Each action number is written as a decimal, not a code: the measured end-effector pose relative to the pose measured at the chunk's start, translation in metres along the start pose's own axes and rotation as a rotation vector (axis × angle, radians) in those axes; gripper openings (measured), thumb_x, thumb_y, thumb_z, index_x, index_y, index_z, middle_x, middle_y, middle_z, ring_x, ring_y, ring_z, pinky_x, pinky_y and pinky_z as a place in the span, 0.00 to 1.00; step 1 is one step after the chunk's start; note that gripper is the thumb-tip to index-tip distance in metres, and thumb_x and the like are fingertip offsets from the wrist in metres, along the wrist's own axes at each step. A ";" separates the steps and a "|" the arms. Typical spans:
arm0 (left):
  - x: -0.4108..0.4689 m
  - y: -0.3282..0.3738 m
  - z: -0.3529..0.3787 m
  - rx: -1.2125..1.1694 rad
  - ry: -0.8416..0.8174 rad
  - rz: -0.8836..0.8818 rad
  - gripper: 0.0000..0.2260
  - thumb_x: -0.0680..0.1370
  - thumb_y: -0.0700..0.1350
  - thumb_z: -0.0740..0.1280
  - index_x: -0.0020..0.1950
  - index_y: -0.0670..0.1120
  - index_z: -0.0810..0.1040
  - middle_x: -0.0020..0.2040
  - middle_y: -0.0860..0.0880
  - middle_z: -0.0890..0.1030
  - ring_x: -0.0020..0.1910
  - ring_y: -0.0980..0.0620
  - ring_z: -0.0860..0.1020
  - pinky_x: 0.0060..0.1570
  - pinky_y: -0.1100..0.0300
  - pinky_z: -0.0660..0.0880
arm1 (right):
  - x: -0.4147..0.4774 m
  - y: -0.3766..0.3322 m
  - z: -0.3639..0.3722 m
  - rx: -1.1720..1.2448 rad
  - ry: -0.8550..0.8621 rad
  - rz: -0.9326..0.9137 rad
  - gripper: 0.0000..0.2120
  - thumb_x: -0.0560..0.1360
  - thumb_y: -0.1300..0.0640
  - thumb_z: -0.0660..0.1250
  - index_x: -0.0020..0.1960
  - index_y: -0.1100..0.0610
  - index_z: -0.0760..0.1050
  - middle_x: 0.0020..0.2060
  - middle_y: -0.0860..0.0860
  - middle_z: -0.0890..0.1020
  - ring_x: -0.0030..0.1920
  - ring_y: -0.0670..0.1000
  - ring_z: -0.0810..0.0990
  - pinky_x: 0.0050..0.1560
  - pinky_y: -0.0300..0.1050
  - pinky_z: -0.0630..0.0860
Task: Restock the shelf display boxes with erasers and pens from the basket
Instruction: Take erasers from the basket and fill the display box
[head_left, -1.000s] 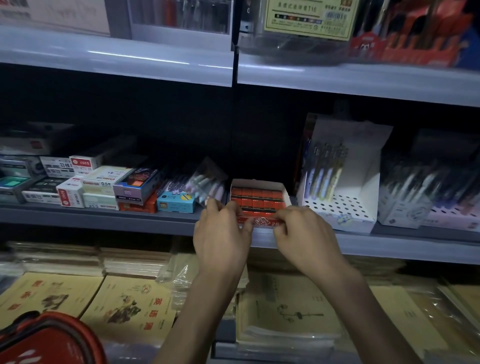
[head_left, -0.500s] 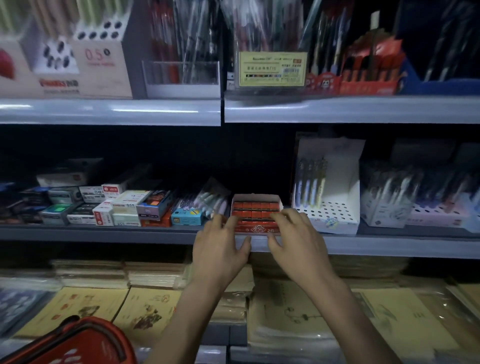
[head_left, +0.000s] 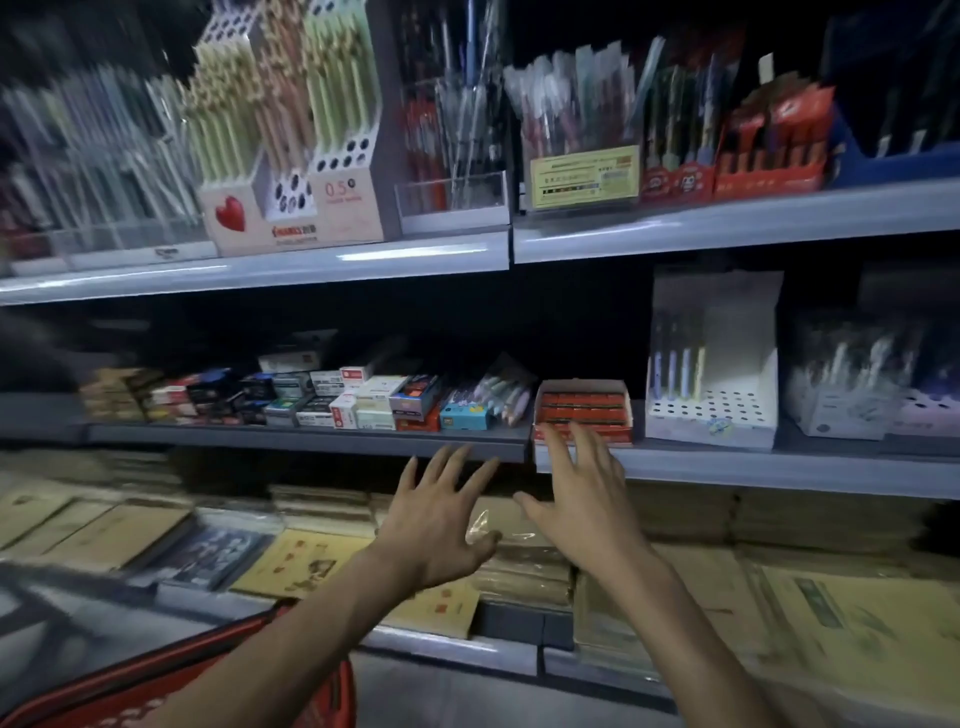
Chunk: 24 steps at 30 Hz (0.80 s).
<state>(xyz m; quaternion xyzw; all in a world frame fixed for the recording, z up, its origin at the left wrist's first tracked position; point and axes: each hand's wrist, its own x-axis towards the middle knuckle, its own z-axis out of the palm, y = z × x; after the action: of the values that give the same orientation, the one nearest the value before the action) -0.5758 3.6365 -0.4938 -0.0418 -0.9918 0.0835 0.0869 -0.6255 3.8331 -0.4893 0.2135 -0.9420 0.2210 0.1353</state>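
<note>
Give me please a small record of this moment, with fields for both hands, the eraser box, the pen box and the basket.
left hand: open, fingers spread, holds nothing, below the middle shelf edge
right hand: open, holds nothing; fingertips before the eraser box front, touch unclear
eraser box: on the middle shelf, full of red erasers
pen box: right of the eraser box, few pens at its left side
basket: red, lower left, contents not seen
</note>
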 end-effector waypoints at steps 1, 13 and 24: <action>-0.005 -0.008 -0.005 0.033 -0.023 -0.002 0.40 0.77 0.70 0.55 0.84 0.58 0.42 0.85 0.46 0.48 0.83 0.44 0.46 0.79 0.38 0.48 | 0.004 -0.008 0.006 0.003 -0.001 -0.025 0.42 0.78 0.36 0.65 0.83 0.51 0.49 0.81 0.56 0.54 0.82 0.59 0.51 0.80 0.57 0.54; -0.124 -0.124 -0.005 0.272 -0.271 -0.216 0.44 0.77 0.72 0.57 0.84 0.55 0.39 0.85 0.43 0.47 0.83 0.41 0.45 0.78 0.33 0.48 | -0.027 -0.149 0.096 -0.018 -0.257 -0.531 0.39 0.78 0.40 0.67 0.81 0.52 0.55 0.78 0.56 0.60 0.78 0.60 0.58 0.77 0.56 0.60; -0.233 -0.179 0.037 0.228 -0.458 -0.333 0.45 0.77 0.70 0.60 0.84 0.53 0.42 0.84 0.41 0.48 0.83 0.39 0.48 0.78 0.34 0.50 | -0.069 -0.216 0.181 -0.152 -0.554 -0.857 0.31 0.78 0.43 0.66 0.76 0.56 0.65 0.73 0.59 0.66 0.75 0.61 0.63 0.75 0.58 0.61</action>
<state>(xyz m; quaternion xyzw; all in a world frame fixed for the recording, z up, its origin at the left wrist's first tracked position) -0.3662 3.4320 -0.5372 0.1515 -0.9631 0.1861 -0.1222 -0.4944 3.5960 -0.5928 0.6202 -0.7839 0.0116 -0.0256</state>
